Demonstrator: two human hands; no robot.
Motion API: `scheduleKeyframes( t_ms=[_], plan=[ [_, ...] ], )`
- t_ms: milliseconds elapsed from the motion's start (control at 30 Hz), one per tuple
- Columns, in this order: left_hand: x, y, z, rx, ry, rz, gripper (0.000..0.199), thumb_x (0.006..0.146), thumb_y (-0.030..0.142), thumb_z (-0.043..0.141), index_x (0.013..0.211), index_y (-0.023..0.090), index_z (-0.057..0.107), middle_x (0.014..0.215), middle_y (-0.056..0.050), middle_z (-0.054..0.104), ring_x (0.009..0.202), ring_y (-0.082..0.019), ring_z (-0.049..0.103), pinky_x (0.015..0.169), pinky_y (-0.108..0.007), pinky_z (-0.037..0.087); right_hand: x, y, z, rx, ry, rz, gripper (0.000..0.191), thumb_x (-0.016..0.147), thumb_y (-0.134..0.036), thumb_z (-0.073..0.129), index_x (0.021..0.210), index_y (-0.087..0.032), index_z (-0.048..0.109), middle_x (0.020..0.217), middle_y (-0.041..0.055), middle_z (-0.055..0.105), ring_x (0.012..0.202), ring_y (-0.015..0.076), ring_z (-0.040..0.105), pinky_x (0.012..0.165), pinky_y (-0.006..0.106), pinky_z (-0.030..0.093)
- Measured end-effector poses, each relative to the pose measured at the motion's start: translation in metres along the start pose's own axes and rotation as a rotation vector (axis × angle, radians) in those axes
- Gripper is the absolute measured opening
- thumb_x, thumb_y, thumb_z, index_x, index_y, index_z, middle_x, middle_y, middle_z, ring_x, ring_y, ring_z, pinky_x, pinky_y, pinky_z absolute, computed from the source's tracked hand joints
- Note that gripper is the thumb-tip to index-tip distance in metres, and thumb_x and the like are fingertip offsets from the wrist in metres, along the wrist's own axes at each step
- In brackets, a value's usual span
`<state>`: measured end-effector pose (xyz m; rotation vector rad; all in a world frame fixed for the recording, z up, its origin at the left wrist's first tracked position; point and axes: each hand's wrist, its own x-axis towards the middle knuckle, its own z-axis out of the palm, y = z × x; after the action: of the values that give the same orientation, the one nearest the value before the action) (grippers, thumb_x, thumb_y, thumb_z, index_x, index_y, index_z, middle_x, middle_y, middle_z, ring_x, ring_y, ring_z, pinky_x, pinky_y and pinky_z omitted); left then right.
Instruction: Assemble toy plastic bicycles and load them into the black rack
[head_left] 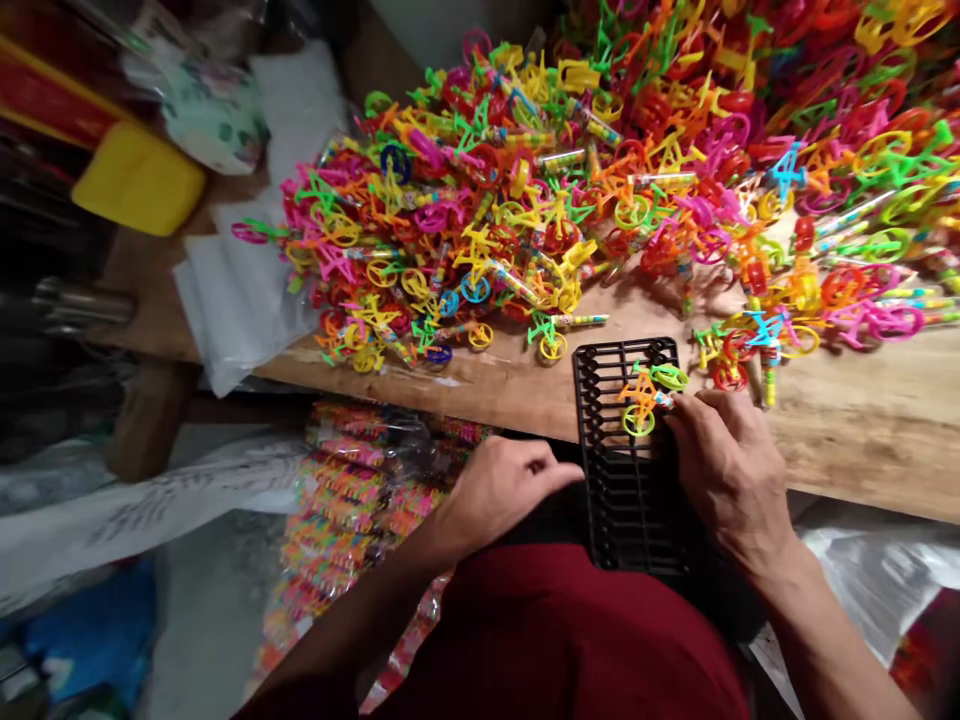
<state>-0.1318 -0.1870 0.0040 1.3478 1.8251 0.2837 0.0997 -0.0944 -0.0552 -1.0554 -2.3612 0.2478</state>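
A black slotted plastic rack [634, 455] lies with its far end on the wooden table's edge and its near end over my lap. My right hand [731, 460] is closed at the rack's right side, pinching a small toy bicycle [641, 395] with an orange frame and green wheels. The toy is above the far part of the rack; its thin tube runs into my fingers, partly hidden. On the other side, my left hand [510, 488] has curled fingers, with its fingertips at the rack's left edge. How firmly it grips there is hard to see.
A large heap of colourful toy bicycles with candy tubes [465, 220] covers the back of the wooden table [847, 440]. White plastic sheets [244, 290] and a yellow object [139, 180] are at left. Below the table hang packed strips of colourful pieces [345, 500].
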Motion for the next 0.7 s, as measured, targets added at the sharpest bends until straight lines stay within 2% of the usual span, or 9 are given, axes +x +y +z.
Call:
scheduleKeyframes(
  t_ms=[67, 100, 167, 200, 300, 433, 567, 700],
  plan=[
    [0.007, 0.005, -0.011, 0.094, 0.327, 0.217, 0.03, 0.099, 0.038, 0.059, 0.093, 0.015, 0.077, 0.078, -0.003, 0.075, 0.067, -0.011, 0.065, 0.066, -0.022, 0.048, -0.003, 0.005, 0.005, 0.016, 0.042, -0.03, 0.029, 0.097, -0.018, 0.06, 0.126, -0.021, 0.06, 0.104, 0.0099, 0.065, 0.09, 0.0225, 0.06, 0.079, 0.035, 0.049],
    [0.015, 0.007, -0.012, 0.15, 0.445, 0.349, 0.028, 0.101, 0.033, 0.056, 0.107, 0.014, 0.075, 0.094, -0.006, 0.078, 0.08, -0.013, 0.07, 0.076, -0.023, 0.053, -0.004, 0.008, 0.007, 0.021, 0.062, -0.039, 0.03, 0.096, -0.018, 0.061, 0.126, -0.022, 0.059, 0.104, 0.0097, 0.065, 0.091, 0.0224, 0.061, 0.08, 0.035, 0.05],
    [0.036, 0.007, -0.006, 0.299, 0.54, 0.554, 0.033, 0.102, 0.026, 0.052, 0.129, 0.013, 0.067, 0.129, -0.012, 0.072, 0.113, -0.018, 0.07, 0.1, -0.03, 0.053, -0.006, 0.011, 0.009, 0.023, 0.095, -0.05, 0.03, 0.095, -0.018, 0.063, 0.125, -0.022, 0.06, 0.105, 0.01, 0.067, 0.092, 0.0228, 0.063, 0.08, 0.035, 0.051],
    [0.046, 0.006, 0.0, 0.386, 0.561, 0.611, 0.035, 0.102, 0.024, 0.052, 0.132, 0.012, 0.065, 0.138, -0.013, 0.067, 0.12, -0.021, 0.067, 0.105, -0.034, 0.052, -0.007, 0.012, 0.008, 0.025, 0.105, -0.058, 0.03, 0.094, -0.018, 0.064, 0.124, -0.022, 0.06, 0.105, 0.01, 0.068, 0.092, 0.0231, 0.064, 0.079, 0.035, 0.051],
    [0.066, 0.0, 0.018, 0.557, 0.65, 0.657, 0.035, 0.1, 0.024, 0.056, 0.13, 0.011, 0.066, 0.139, -0.012, 0.067, 0.115, -0.025, 0.068, 0.1, -0.035, 0.054, -0.005, 0.005, -0.002, 0.058, 0.155, -0.046, 0.029, 0.093, -0.017, 0.065, 0.121, -0.022, 0.06, 0.098, 0.008, 0.071, 0.088, 0.0224, 0.066, 0.077, 0.034, 0.051],
    [0.06, -0.011, 0.028, 0.461, 0.743, 0.642, 0.034, 0.097, 0.041, 0.063, 0.114, 0.013, 0.072, 0.118, -0.011, 0.075, 0.101, -0.023, 0.07, 0.091, -0.031, 0.053, 0.011, -0.027, -0.009, 0.201, 0.232, 0.167, 0.03, 0.091, -0.016, 0.066, 0.12, -0.025, 0.063, 0.091, 0.004, 0.072, 0.078, 0.0179, 0.068, 0.075, 0.03, 0.053],
    [0.054, -0.018, 0.031, 0.353, 0.791, 0.582, 0.048, 0.094, 0.056, 0.062, 0.113, 0.013, 0.069, 0.107, -0.011, 0.075, 0.095, -0.022, 0.067, 0.088, -0.032, 0.05, 0.03, -0.052, 0.01, 0.469, 0.191, 0.334, 0.02, 0.094, -0.021, 0.061, 0.111, -0.025, 0.07, 0.098, 0.005, 0.074, 0.082, 0.0186, 0.07, 0.077, 0.032, 0.055],
    [0.058, -0.019, 0.034, 0.268, 0.781, 0.523, 0.052, 0.092, 0.063, 0.06, 0.107, 0.015, 0.069, 0.104, -0.01, 0.074, 0.093, -0.024, 0.063, 0.086, -0.035, 0.045, 0.032, -0.058, 0.03, 0.626, 0.147, 0.464, 0.017, 0.093, -0.019, 0.062, 0.104, -0.025, 0.074, 0.095, 0.0033, 0.074, 0.085, 0.0189, 0.069, 0.079, 0.033, 0.055]
  ],
)
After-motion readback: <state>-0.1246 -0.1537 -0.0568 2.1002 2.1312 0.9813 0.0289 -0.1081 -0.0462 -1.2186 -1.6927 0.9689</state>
